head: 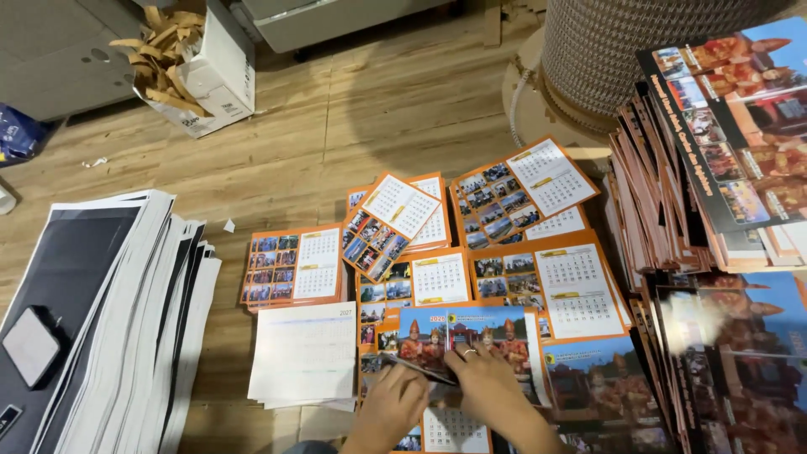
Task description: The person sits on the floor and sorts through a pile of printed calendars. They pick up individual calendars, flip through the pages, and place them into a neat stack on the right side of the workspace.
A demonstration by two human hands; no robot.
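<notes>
Both hands on the blue cover sheet (pixel 471 332) — left hand (pixel 393 402) pinches its lower-left corner, right hand (pixel 486 382) lies flat, fingers spread, on its lower edge. Sheet tops an orange calendar pile (pixel 576 290) on the wooden floor (pixel 336 118); white sheet stack (pixel 304 353) just left of it.

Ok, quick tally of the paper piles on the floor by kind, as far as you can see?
Orange calendar-sheet piles: about 6, overlapping, so the count is approximate
Blue photo cover piles: 3, one under the left hand and right hand, at
White sheet stacks: 1
Black-and-white board stacks: 1
Total: about 11
</notes>
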